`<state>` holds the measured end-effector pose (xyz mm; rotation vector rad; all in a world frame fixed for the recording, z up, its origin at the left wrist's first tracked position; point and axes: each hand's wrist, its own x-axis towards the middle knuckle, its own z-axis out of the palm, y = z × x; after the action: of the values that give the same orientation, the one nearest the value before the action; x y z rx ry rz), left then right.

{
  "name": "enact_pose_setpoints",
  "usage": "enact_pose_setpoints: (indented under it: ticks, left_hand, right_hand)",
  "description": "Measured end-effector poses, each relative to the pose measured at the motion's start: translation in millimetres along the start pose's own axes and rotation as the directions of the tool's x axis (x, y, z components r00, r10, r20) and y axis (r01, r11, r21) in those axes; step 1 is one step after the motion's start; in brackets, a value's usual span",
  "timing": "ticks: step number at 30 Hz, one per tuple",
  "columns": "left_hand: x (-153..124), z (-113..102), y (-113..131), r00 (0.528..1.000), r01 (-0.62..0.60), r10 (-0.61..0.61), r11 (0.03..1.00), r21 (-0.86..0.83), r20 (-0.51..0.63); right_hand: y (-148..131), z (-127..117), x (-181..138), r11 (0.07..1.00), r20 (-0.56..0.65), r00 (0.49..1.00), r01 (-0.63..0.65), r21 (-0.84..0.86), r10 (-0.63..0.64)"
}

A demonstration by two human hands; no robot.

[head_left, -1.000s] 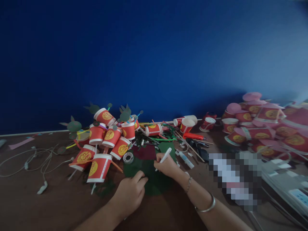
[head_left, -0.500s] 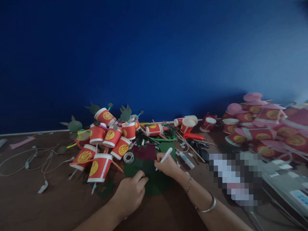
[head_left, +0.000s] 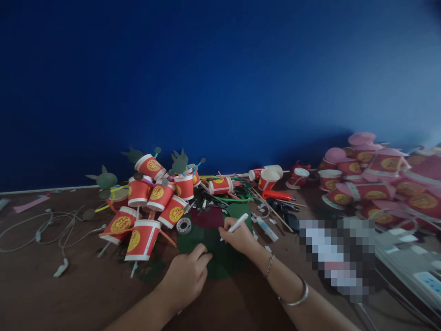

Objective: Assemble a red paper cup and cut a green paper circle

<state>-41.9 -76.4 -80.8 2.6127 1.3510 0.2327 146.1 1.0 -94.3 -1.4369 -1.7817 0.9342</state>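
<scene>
My right hand (head_left: 239,238) pinches a white pen (head_left: 237,224), its tip down on a dark green sheet (head_left: 220,257) that lies on the brown table (head_left: 69,294). My left hand (head_left: 188,277) rests on the near left part of that sheet, fingers curled and pressing it flat. A dark red sheet (head_left: 206,217) lies just beyond the green one. A small roll of tape (head_left: 183,225) sits to the left of the pen hand.
A heap of red paper cups (head_left: 151,202) with straws and green cut-outs stands at the left. More red and pink cups (head_left: 375,179) crowd the right. Red scissors (head_left: 277,196), a glue tube (head_left: 267,229), white cables (head_left: 51,230) and a power strip (head_left: 413,271) lie around. A blue wall (head_left: 220,82) stands behind.
The pen in my right hand has tilted lower and the hand shifted slightly up and left. My left hand has stayed put.
</scene>
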Motion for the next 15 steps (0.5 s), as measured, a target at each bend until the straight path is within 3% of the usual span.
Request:
enact_pose_setpoints:
  ticks: [15]
  left_hand:
    - [-1.3, 1.6, -0.5, 1.0, -0.001, 0.001, 1.0, -0.008, -0.015]
  right_hand:
    - [-4.0, -0.5, -1.4, 1.0, -0.04, 0.999, 0.005, -0.011, -0.006]
